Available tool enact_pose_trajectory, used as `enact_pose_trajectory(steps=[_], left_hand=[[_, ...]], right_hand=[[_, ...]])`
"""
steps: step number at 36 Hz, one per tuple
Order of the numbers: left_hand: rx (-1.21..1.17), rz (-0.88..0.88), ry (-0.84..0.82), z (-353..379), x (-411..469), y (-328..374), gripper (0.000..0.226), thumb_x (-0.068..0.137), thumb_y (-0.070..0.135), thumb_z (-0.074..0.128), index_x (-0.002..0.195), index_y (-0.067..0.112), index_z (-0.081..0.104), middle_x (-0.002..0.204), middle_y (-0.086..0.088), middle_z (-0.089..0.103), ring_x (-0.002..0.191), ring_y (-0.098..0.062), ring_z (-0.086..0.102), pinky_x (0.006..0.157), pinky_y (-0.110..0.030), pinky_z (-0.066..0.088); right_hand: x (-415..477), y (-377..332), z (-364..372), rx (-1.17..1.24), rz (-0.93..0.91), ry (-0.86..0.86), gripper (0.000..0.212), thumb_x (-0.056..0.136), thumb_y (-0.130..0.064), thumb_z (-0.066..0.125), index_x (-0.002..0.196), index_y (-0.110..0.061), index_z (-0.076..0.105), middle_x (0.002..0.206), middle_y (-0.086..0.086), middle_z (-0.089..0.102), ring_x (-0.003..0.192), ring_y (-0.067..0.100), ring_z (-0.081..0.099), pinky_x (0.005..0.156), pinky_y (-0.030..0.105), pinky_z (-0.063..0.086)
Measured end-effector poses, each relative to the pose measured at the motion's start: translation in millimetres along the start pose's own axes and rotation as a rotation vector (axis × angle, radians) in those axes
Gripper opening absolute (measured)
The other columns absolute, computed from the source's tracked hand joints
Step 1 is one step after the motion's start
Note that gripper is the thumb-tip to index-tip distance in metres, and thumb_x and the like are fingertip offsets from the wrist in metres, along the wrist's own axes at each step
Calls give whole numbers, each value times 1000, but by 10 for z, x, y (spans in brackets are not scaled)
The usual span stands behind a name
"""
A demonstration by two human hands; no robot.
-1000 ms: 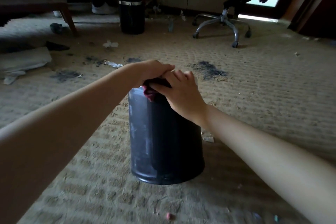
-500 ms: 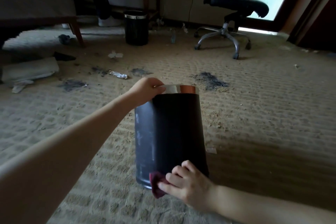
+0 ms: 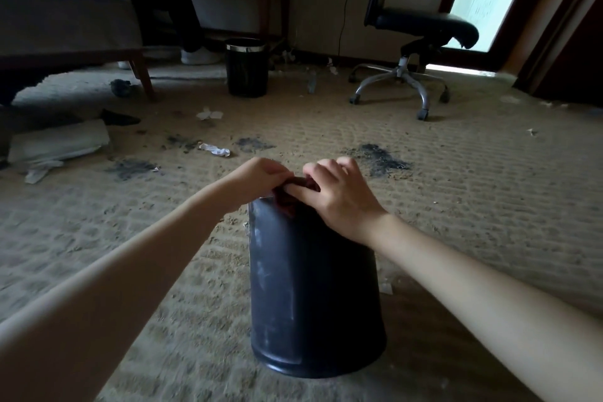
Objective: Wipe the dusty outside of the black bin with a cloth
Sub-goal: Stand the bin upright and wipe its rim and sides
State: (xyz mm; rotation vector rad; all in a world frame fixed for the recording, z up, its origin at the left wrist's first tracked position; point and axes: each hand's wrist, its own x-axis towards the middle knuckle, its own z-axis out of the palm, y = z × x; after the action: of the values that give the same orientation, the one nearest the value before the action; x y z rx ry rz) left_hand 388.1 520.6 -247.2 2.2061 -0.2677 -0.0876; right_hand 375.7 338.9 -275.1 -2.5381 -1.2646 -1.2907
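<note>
The black round plastic bin (image 3: 313, 297) is standing on its base on the beige carpet (image 3: 456, 206), in the middle of the view, with its mouth facing up. Pale, chalky dust streaks are running down the left side of its wall, while the middle and right are looking darker. A sliver of shiny metal rim is peeking out at the upper left edge. The dark red crumpled cloth (image 3: 286, 206) is sitting bunched at the bin's top, draping a little over the near side of the rim. The right hand (image 3: 339, 206) is pinching the cloth against the rim. The left hand (image 3: 257, 179) is curling over the rim just beside it, touching the cloth.
</note>
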Motion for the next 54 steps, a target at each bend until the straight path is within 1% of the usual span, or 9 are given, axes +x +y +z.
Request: enact_pose_trajectory(steps=[7,13,16,21,25,29,37,45,54], left_hand=[[51,-7,10,58,-5,-4,32,89,27,59,82,-3,67,70,-9,59,67,-17,50,67,-28,40],[64,54,130,207,-42,39,31,92,21,55,82,-6,65,72,-14,58,65,-17,48,57,-20,38],[43,103,111,247,-85,57,28,91,19,55,86,-7,65,82,-22,64,73,-20,53,72,-30,45],[100,28,-1,261,-74,-9,54,81,53,58,75,0,63,62,-6,51,56,-15,45,55,-23,36],[167,-28,-10,303,-62,-22,60,78,63,53,64,4,52,54,-2,36,46,-12,32,45,-22,25],[163,-11,30,271,-9,22,55,82,57,57,54,14,35,49,1,32,43,-11,29,44,-24,21],[26,52,69,256,-56,38,24,92,22,55,94,3,69,91,-15,69,82,-27,63,77,-34,50],[1,62,37,316,-14,174,22,93,11,50,96,-1,68,86,-18,66,75,-24,57,67,-29,47],[186,72,36,434,74,266,29,94,26,52,100,3,68,95,-12,67,82,-20,58,69,-25,39]], right_hand=[[-190,-330,-96,4,95,-118,31,85,-30,55,113,-21,66,102,7,62,87,26,50,72,37,34],[-691,-774,-91,14,-83,-271,34,78,-14,54,112,-14,62,97,5,52,84,25,44,75,39,32],[-1129,-1085,-137,37,-252,-358,33,82,-17,44,108,-17,64,95,2,51,83,21,43,80,40,33],[-1638,-1285,-248,23,-285,-429,40,96,-11,27,104,-26,62,85,-6,48,74,14,46,87,37,38],[-1669,-1093,-275,-50,-366,-377,49,98,-13,17,103,-32,62,89,-7,44,78,10,43,91,36,36],[-1359,-751,-274,27,-324,-237,27,95,-13,39,108,-21,61,85,-1,54,74,17,49,80,37,39],[-519,3,-158,-77,28,-61,37,80,-11,67,116,-21,64,89,8,61,79,27,53,74,39,34],[-346,-30,-142,-55,133,-12,24,83,-15,64,106,-16,70,88,8,62,80,25,47,71,36,30],[-1002,-548,-264,-30,-77,-312,19,87,-16,53,101,-14,65,81,4,55,72,25,47,70,38,33]])
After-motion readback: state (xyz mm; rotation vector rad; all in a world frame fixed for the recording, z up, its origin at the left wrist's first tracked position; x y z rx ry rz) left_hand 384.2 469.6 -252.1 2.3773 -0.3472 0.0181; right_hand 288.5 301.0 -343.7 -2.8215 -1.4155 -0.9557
